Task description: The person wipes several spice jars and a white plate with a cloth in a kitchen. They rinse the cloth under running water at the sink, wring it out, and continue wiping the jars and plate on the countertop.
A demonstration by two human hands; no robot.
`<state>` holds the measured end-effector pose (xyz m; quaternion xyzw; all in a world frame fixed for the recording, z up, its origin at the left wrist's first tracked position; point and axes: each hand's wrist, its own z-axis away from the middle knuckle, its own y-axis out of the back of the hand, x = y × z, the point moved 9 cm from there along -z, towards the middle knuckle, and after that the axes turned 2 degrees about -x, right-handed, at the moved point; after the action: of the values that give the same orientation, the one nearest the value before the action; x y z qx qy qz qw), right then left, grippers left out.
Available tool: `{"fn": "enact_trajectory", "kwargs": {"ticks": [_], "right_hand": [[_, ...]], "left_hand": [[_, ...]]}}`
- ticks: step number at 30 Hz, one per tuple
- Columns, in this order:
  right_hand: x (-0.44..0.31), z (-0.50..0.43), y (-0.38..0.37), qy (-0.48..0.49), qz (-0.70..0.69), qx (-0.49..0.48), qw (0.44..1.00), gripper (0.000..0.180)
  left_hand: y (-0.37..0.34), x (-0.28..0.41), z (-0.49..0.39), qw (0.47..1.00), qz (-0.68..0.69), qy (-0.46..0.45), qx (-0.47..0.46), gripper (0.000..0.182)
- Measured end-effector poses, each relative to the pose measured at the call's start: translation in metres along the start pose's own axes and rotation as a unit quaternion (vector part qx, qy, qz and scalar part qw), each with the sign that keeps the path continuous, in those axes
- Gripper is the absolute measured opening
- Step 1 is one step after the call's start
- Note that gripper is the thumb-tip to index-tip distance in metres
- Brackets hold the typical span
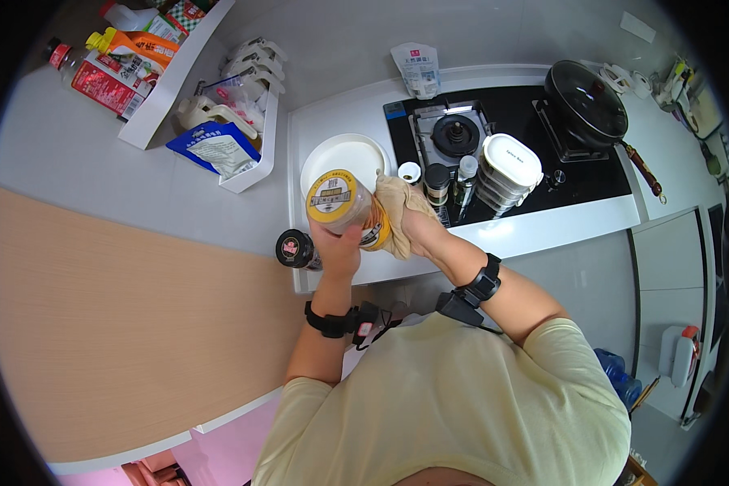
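My left hand (338, 250) grips a clear plastic jar (339, 200) with a yellow lid and a yellow label, tilted so that its lid faces up and left. Against the jar's right side, my right hand (417, 228) holds a beige cloth (396, 203). A round white plate (346, 149) lies on the white counter beyond the jar. Below and left of my left hand stands a black-lidded jar (296, 248). To the right of the cloth are a small white-topped container (409, 172), a black-capped spice jar (437, 182) and a clear-capped bottle (465, 176).
Stacked lidded boxes (508, 167) stand at the front of the black gas hob (525, 121), near a lidded frying pan (586, 103). A white pouch (417, 70) leans by the wall. Leftward are a white bin (261, 164) holding packets and a shelf (176, 73) with bottles.
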<state>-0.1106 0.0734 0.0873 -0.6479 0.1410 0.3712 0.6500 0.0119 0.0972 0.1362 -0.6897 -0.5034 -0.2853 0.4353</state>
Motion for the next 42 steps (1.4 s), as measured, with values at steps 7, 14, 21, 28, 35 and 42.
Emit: {"fn": "enact_trajectory", "kwargs": {"ticks": [7, 14, 21, 28, 35, 42], "right_hand": [[0.004, -0.002, 0.001, -0.066, -0.01, -0.011, 0.998, 0.017], [-0.039, 0.002, -0.018, 0.132, 0.439, -0.001, 0.889, 0.024], [-0.081, 0.049, -0.083, 0.387, 0.518, -0.081, 0.758, 0.047], [-0.018, 0.027, -0.025, 0.126, 0.471, -0.144, 0.861, 0.037], [0.049, 0.059, 0.094, -0.221, 0.002, -0.178, 0.959, 0.036], [-0.014, 0.145, 0.232, -0.098, -0.253, 0.067, 0.96, 0.051]], "left_hand": [[0.001, 0.008, -0.011, 0.996, 0.058, 0.058, -0.035, 0.082], [-0.009, 0.011, -0.007, 0.996, 0.075, 0.057, 0.001, 0.079], [0.006, 0.001, 0.011, 0.988, -0.082, 0.125, 0.034, 0.078], [0.018, 0.005, 0.043, 0.996, 0.007, 0.052, 0.066, 0.082], [0.009, -0.042, 0.063, 0.974, -0.056, 0.214, -0.053, 0.068], [-0.059, -0.149, 0.088, 0.931, -0.172, 0.277, -0.161, 0.068]]}}
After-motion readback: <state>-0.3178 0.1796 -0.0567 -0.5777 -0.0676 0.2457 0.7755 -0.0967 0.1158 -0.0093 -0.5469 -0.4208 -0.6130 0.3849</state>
